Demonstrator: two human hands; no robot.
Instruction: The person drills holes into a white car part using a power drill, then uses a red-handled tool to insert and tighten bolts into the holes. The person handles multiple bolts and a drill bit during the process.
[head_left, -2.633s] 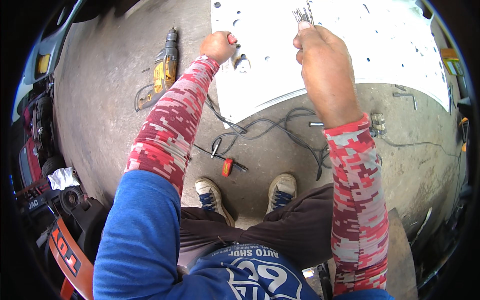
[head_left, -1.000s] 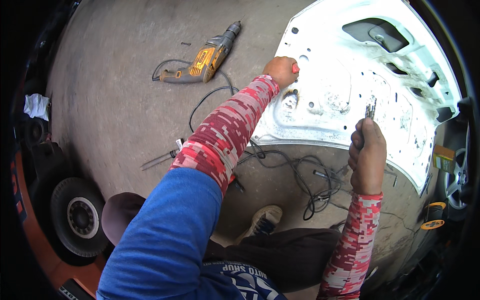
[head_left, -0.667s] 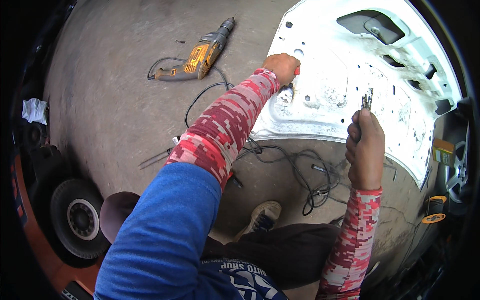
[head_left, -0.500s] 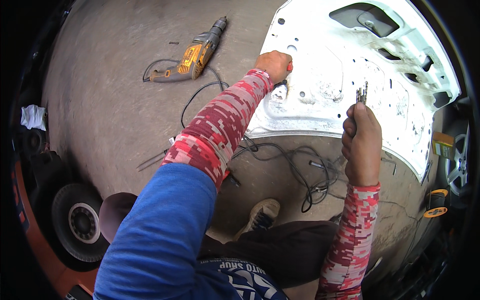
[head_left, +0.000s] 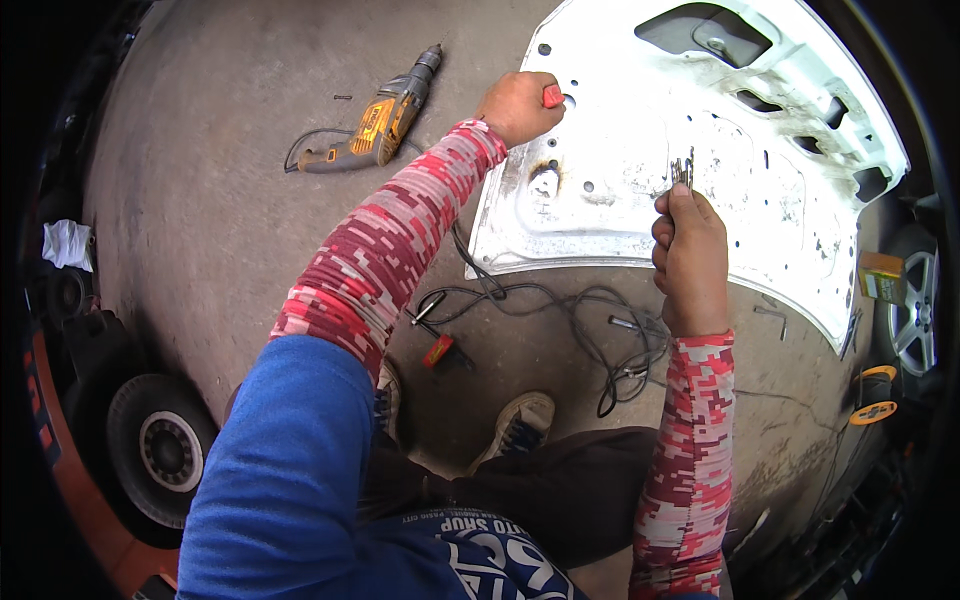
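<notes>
My left hand [head_left: 516, 108] is closed round a small thing whose red end [head_left: 552, 96] pokes out by the thumb; the rest is hidden in the fist. It hovers at the left edge of a white car hood [head_left: 630, 222], which lies inner side up on the floor. My right hand [head_left: 693, 250], over the hood's near edge, grips several thin drill bits [head_left: 683, 170], tips upward. A yellow and grey corded power drill [head_left: 374, 122] rests on the floor left of the hood, its chuck pointing away from me.
A black cord [head_left: 590, 345] loops over the concrete between my feet and the hood. Near my left shoe lies a red and black item [head_left: 438, 350]. A wheel [head_left: 165, 448] stands at left; an orange-flanged spool [head_left: 874, 395] and a small box [head_left: 881, 276] are at right.
Both hands have shifted left in the picture, the left one also slightly farther away. They keep hold of the drill bits and the red-ended thing. My view has shifted somewhat.
</notes>
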